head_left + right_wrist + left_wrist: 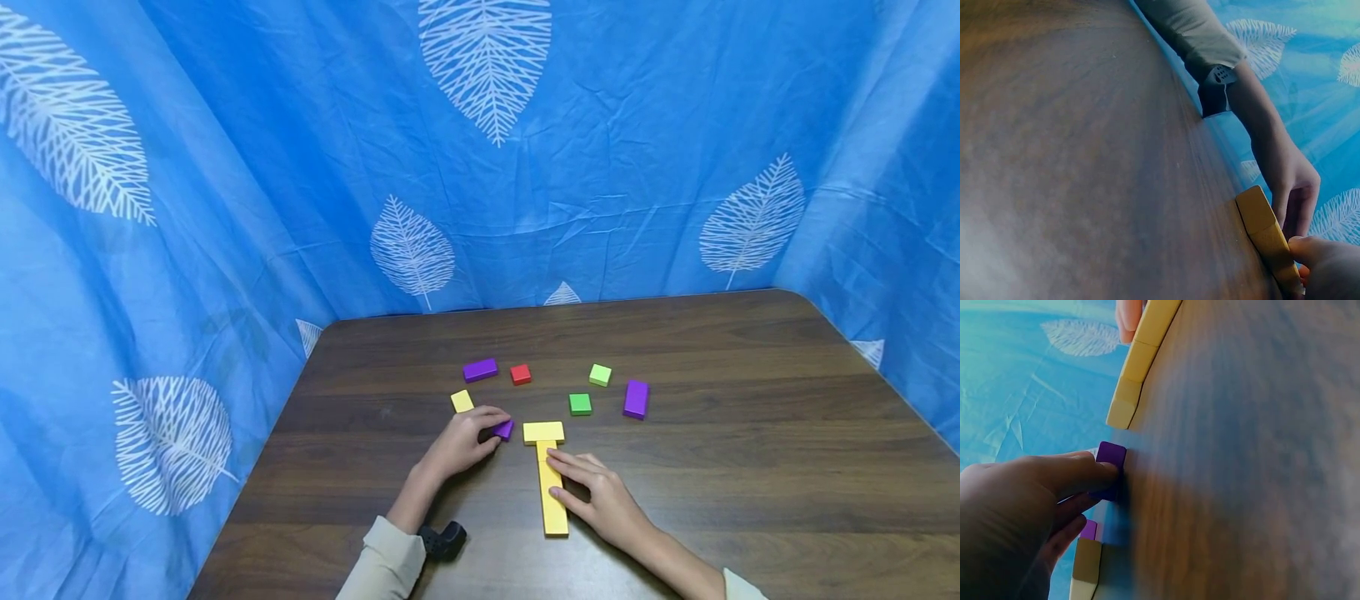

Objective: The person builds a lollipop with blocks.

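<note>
My left hand (467,442) pinches a purple block (504,430) between thumb and fingers, close over the table. In the left wrist view the purple block (1111,453) tilts in the fingertips, its lower part covered by the thumb. Yellow blocks form a T: a crosswise block (543,432) heads a stem (553,508) of yellow blocks laid end to end. My right hand (600,496) rests its thumb and fingertips along the stem's right side, fingers fairly straight. The right wrist view shows the thumb against the yellow block (1266,231). Just beyond my left hand lies another yellow block (462,401).
Farther back on the brown table (712,358) are a purple block (480,370), a red block (521,374), a light green block (600,374), a green block (580,404) and another purple block (636,399). A black wrist device (444,542) sits at my left wrist. Blue curtains (600,208) surround the table.
</note>
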`<action>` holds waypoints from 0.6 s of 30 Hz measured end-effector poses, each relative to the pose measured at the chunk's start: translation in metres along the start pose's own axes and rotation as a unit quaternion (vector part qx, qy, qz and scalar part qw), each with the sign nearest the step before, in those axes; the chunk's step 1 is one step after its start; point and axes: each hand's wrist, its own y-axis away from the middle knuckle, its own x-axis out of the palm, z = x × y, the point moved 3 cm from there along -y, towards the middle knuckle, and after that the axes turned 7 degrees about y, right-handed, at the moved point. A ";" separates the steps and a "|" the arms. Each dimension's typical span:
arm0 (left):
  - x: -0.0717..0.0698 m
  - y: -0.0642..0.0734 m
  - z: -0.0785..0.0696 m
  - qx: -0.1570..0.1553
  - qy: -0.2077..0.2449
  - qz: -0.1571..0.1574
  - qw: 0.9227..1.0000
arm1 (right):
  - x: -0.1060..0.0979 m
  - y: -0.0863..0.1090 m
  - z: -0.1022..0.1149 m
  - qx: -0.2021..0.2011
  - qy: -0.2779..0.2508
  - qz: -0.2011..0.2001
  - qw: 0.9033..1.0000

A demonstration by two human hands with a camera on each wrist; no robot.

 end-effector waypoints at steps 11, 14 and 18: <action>0.003 -0.027 -0.001 -0.040 0.005 -0.071 0.997 | 0.000 0.000 0.000 0.003 -0.008 0.004 1.000; 0.007 -0.033 -0.001 -0.049 0.006 -0.065 0.997 | 0.000 0.000 0.000 0.003 -0.008 0.006 1.000; 0.012 -0.038 0.001 -0.051 0.005 -0.059 0.997 | 0.000 0.000 0.000 0.007 -0.007 0.011 1.000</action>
